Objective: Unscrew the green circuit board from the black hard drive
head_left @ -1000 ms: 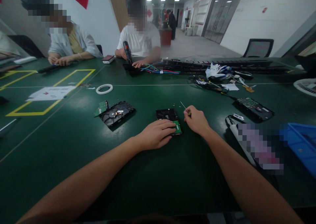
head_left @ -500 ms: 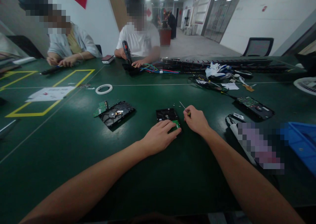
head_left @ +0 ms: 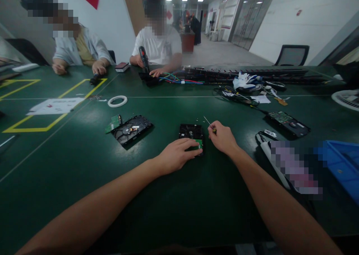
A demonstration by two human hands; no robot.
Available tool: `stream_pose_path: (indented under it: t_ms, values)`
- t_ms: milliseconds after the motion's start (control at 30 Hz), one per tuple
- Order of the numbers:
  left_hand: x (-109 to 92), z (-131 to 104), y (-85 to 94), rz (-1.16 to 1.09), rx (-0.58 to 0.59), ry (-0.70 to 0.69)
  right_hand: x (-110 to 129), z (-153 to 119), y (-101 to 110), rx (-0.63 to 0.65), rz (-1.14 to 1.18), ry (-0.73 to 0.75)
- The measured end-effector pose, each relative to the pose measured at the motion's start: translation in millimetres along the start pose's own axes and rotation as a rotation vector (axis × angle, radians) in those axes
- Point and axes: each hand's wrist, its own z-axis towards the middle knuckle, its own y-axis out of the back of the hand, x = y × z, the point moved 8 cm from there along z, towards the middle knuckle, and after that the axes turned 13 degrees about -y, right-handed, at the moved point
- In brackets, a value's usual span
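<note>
A black hard drive [head_left: 190, 130] lies on the green table in front of me, with a green circuit board [head_left: 199, 142] showing on its near half. My left hand [head_left: 175, 154] is laid over the drive's near left part, fingers and thumb closed about it, hiding that corner. Just right of the drive, my right hand [head_left: 223, 137] grips a small screwdriver [head_left: 208, 121], its thin shaft pointing up and left, clear of the drive. Tiny screws [head_left: 197, 120] lie beyond the drive, close to the screwdriver tip.
Left of me lie another hard drive [head_left: 133, 130] and a loose circuit board [head_left: 114, 123]. A white tape ring [head_left: 117, 101] is behind them. To the right are a third drive [head_left: 288, 124], a white power strip [head_left: 276, 165] and a blue bin [head_left: 343, 169]. Two co-workers sit opposite.
The hard drive has turned a little under my left hand and now sits straighter. My right hand has hardly moved. A co-worker's hand at the far left has shifted right with a dark tool.
</note>
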Motion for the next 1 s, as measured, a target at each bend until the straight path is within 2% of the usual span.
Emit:
stream_pose_path:
  t_ms: [200, 333, 433, 533, 700, 1000]
  values:
    - [-4, -12, 8.0, -0.128, 0.001, -0.067, 0, 0, 0, -0.007, -0.006, 0.001]
    - [-11, -8, 8.6, -0.033, 0.03, 0.029, 0, 1, -2, -0.004, -0.02, 0.005]
    - [-15, -3, 8.8, -0.021, 0.039, 0.04, 0, 1, -2, -0.006, -0.026, 0.005]
    - [-13, 0, 10.5, -0.034, 0.039, 0.021, 1, 0, -1, 0.001, -0.026, -0.004]
    - [-6, -2, 16.4, -0.085, -0.03, -0.009, 3, -2, 0, 0.001, -0.008, -0.005]
    - [-3, -5, 11.2, -0.083, -0.023, -0.019, 0, 1, -2, -0.008, -0.002, 0.008]
